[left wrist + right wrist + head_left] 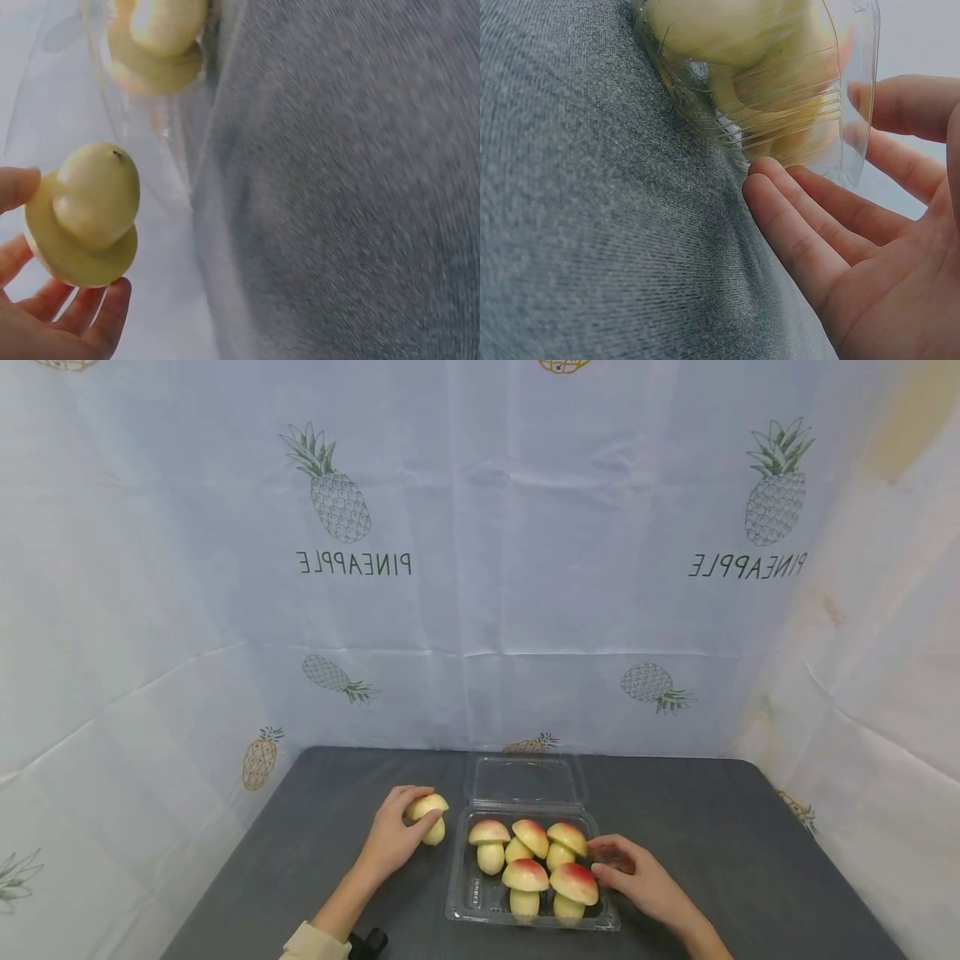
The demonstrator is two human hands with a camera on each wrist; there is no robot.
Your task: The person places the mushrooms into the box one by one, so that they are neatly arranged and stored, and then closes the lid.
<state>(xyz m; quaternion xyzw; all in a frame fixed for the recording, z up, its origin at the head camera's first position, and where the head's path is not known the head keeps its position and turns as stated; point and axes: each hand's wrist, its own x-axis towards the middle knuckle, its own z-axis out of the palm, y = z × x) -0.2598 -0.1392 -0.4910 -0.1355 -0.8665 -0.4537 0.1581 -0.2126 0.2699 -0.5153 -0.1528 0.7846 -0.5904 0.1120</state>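
Observation:
My left hand point(393, 831) holds a pale yellow toy mushroom point(435, 832) by its cap, left of a clear plastic box point(459, 897). In the left wrist view, thumb and fingers grip the cap of that mushroom point(97, 195), and its rounded stem faces the camera. Several toy mushrooms with red-tinged caps, one of them at the front right point(573, 883), lie in the box in two rows. At the box's right side is my right hand point(637, 872). The right wrist view shows this hand point(877, 255) with fairly straight fingers at the clear wall point(780, 124).
The box's clear lid point(525, 779) lies folded back behind it. Everything rests on a dark grey table point(712, 827). White cloth point(525, 568) printed with pineapples hangs behind and at both sides. A small black object point(367, 943) is by the left wrist.

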